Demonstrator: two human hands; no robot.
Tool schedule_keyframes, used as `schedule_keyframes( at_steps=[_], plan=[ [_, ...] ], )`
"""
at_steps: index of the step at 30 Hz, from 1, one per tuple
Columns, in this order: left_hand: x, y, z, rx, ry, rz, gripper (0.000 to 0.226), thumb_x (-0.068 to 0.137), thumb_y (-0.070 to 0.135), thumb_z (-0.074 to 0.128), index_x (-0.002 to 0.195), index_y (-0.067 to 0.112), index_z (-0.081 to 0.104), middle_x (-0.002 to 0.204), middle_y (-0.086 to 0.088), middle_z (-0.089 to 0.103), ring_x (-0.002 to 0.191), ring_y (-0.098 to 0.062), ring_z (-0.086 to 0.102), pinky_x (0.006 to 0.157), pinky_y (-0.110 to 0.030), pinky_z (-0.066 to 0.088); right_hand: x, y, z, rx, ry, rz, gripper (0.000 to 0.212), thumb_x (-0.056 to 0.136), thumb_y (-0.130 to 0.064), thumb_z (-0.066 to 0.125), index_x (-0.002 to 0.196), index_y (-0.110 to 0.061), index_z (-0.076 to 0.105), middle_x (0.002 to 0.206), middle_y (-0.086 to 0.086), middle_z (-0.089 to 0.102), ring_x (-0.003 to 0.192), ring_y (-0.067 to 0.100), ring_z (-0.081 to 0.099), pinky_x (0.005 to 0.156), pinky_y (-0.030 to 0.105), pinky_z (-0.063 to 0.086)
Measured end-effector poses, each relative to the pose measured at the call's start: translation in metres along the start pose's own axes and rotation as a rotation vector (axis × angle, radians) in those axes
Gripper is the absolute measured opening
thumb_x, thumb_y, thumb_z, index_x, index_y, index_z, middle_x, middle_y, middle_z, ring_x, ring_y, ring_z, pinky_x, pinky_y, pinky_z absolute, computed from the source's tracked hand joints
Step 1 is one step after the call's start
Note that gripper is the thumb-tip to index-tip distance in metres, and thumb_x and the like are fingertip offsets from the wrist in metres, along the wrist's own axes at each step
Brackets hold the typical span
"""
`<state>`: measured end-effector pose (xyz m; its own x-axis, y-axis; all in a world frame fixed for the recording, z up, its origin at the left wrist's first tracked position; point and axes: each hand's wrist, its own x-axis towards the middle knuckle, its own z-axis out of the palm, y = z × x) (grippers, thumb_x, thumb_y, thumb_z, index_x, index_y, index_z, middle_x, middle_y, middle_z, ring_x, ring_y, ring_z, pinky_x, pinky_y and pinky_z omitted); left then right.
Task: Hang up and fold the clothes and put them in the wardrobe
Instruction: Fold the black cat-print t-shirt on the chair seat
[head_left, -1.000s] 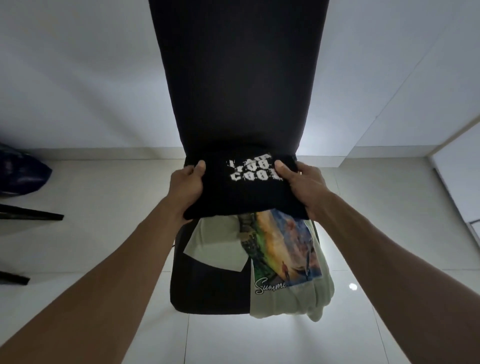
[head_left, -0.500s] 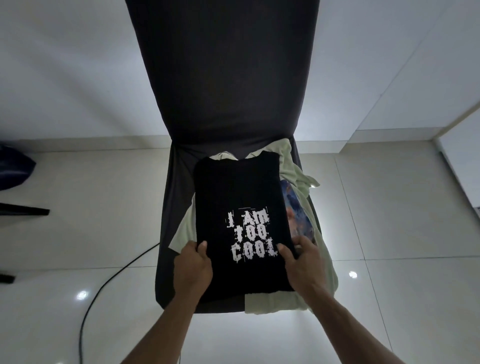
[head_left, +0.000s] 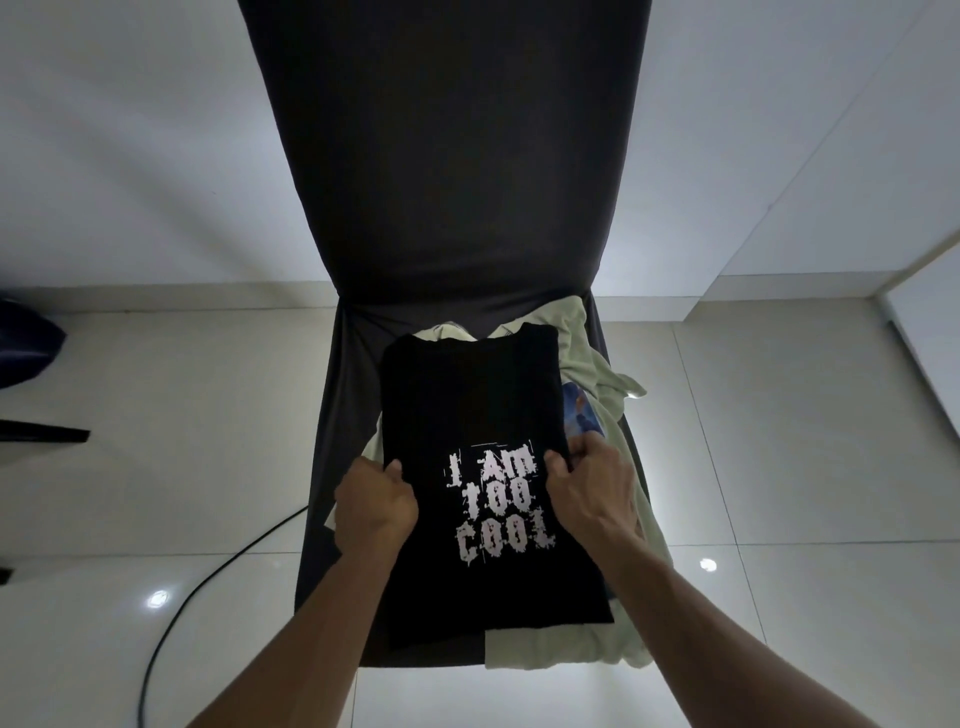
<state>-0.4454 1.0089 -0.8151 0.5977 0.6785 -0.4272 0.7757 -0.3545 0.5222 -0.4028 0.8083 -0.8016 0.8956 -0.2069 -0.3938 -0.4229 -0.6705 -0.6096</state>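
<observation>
A folded black T-shirt (head_left: 472, 405) with white "I AM TOO COOL" print lies flat on the seat of a dark-covered chair (head_left: 447, 156). It rests on top of a pale green T-shirt (head_left: 597, 374) with a colourful print, which pokes out at the right and front. My left hand (head_left: 376, 501) grips the black shirt's left edge, thumb on top. My right hand (head_left: 592, 491) pinches its right edge near the print.
A black cable (head_left: 208, 582) curves over the glossy tiled floor at the left of the chair. Dark furniture legs (head_left: 41, 434) and a dark bag (head_left: 26, 343) sit at the far left. White walls stand behind the chair.
Both hands lowered the black shirt from the chair's back onto the seat, laying it flat over the green shirt. They now hold its two side edges slightly higher up.
</observation>
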Motion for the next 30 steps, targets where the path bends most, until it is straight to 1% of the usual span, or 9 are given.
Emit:
schedule_keyframes(
  at_steps=[4, 8, 14, 19, 22, 24, 26, 28, 30],
  plan=[
    [0.004, 0.009, 0.006, 0.02, -0.06, -0.059, 0.048, 0.096, 0.047, 0.055, 0.113, 0.002, 0.056, 0.108, -0.014, 0.064, 0.101, -0.034, 0.063, 0.085, -0.044, 0.052, 0.008, 0.001, -0.002, 0.035, -0.043, 0.07, 0.027, 0.092, -0.039, 0.066, 0.104, -0.019, 0.053, 0.092, -0.004, 0.058, 0.087, 0.017, 0.059, 0.086, 0.042, 0.052],
    [0.013, 0.014, 0.005, -0.177, -0.129, -0.139, 0.046, 0.094, 0.048, 0.059, 0.115, 0.007, 0.062, 0.098, -0.005, 0.065, 0.094, -0.027, 0.064, 0.088, -0.042, 0.054, 0.019, -0.01, -0.006, 0.079, -0.108, 0.125, 0.03, 0.091, -0.046, 0.068, 0.085, -0.017, 0.063, 0.081, 0.001, 0.066, 0.077, 0.019, 0.066, 0.083, 0.043, 0.057],
    [0.007, 0.014, 0.004, -0.42, -0.159, -0.05, 0.039, 0.096, 0.046, 0.056, 0.119, 0.015, 0.061, 0.099, 0.001, 0.067, 0.091, -0.018, 0.066, 0.088, -0.039, 0.054, 0.025, -0.018, -0.005, 0.212, -0.172, 0.154, 0.044, 0.094, -0.058, 0.056, 0.093, -0.016, 0.066, 0.09, 0.004, 0.069, 0.084, 0.023, 0.068, 0.08, 0.039, 0.056],
    [-0.003, 0.023, 0.002, -0.434, -0.107, 0.15, 0.032, 0.102, 0.043, 0.048, 0.118, 0.016, 0.057, 0.104, 0.003, 0.064, 0.096, -0.011, 0.062, 0.074, -0.024, 0.045, 0.022, -0.022, 0.006, 0.318, -0.134, 0.023, 0.023, 0.095, -0.044, 0.063, 0.105, -0.023, 0.066, 0.099, -0.006, 0.071, 0.088, 0.018, 0.07, 0.089, 0.046, 0.057],
    [-0.013, 0.032, 0.002, -0.432, -0.074, 0.261, 0.021, 0.102, 0.034, 0.05, 0.12, 0.024, 0.056, 0.102, 0.011, 0.063, 0.094, -0.004, 0.062, 0.072, -0.017, 0.044, 0.013, -0.03, 0.005, 0.333, -0.049, -0.095, 0.021, 0.097, -0.029, 0.064, 0.115, -0.02, 0.068, 0.091, -0.015, 0.065, 0.086, 0.009, 0.066, 0.085, 0.034, 0.057],
    [-0.021, 0.04, -0.004, -0.424, -0.061, 0.316, 0.021, 0.102, 0.031, 0.053, 0.121, 0.025, 0.057, 0.102, 0.013, 0.063, 0.096, -0.002, 0.061, 0.077, -0.017, 0.046, 0.001, -0.039, -0.002, 0.333, -0.015, -0.163, 0.021, 0.097, -0.023, 0.062, 0.117, -0.019, 0.069, 0.088, -0.021, 0.062, 0.077, 0.0, 0.063, 0.073, 0.018, 0.051],
    [-0.033, 0.048, -0.014, -0.422, -0.061, 0.346, 0.024, 0.101, 0.032, 0.053, 0.124, 0.024, 0.057, 0.107, 0.012, 0.064, 0.1, -0.004, 0.061, 0.086, -0.022, 0.049, -0.012, -0.046, -0.012, 0.352, -0.003, -0.193, 0.024, 0.098, -0.022, 0.06, 0.121, -0.021, 0.068, 0.092, -0.02, 0.065, 0.074, -0.007, 0.064, 0.068, 0.012, 0.049],
    [-0.046, 0.06, -0.032, -0.426, -0.069, 0.354, 0.028, 0.102, 0.036, 0.05, 0.127, 0.024, 0.056, 0.112, 0.009, 0.064, 0.104, -0.007, 0.061, 0.091, -0.028, 0.05, -0.028, -0.06, -0.032, 0.38, 0.013, -0.21, 0.023, 0.099, -0.021, 0.059, 0.119, -0.023, 0.068, 0.09, -0.02, 0.066, 0.074, -0.001, 0.067, 0.068, 0.015, 0.055],
    [-0.059, 0.08, -0.052, -0.429, -0.066, 0.374, 0.028, 0.103, 0.038, 0.046, 0.125, 0.024, 0.056, 0.111, 0.009, 0.064, 0.102, -0.008, 0.061, 0.089, -0.03, 0.049, -0.041, -0.077, -0.057, 0.4, 0.042, -0.228, 0.022, 0.099, -0.018, 0.058, 0.117, -0.025, 0.069, 0.084, -0.018, 0.067, 0.072, 0.014, 0.07, 0.057, 0.009, 0.052]
  ],
)
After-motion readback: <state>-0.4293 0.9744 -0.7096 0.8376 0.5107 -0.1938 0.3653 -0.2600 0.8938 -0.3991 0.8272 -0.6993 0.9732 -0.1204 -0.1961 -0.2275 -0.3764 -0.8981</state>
